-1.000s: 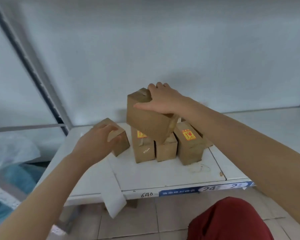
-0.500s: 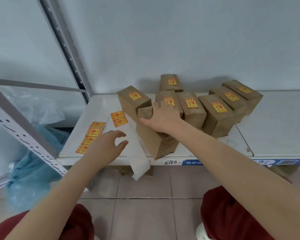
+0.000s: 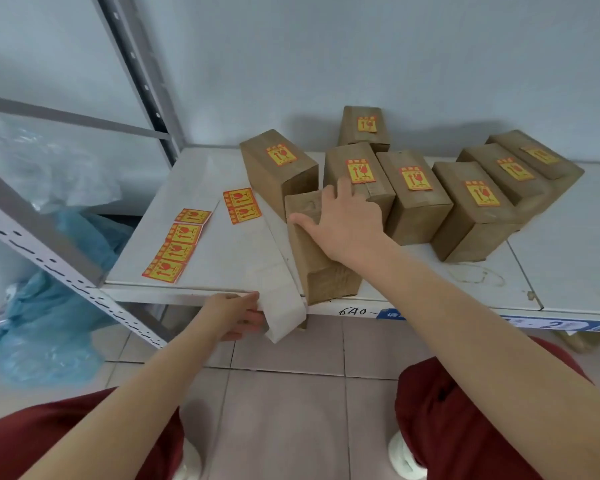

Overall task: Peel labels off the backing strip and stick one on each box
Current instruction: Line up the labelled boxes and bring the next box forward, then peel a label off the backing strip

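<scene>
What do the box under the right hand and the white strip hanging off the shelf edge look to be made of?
The unlabelled box: brown cardboard, matte, going by its dull fibrous faces and folded flaps. The backing strip: thin white paper, likely a release liner; it bends limply over the shelf edge where the left hand pinches it.

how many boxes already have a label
7: one left, one at the back wall, five in a row. The box under the right hand shows none.

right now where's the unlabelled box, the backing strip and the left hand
unlabelled box [image 3: 321,271]: head view, front side face
backing strip [image 3: 278,282]: head view, blank part near shelf edge
left hand [image 3: 234,315]: head view, back of hand
</scene>
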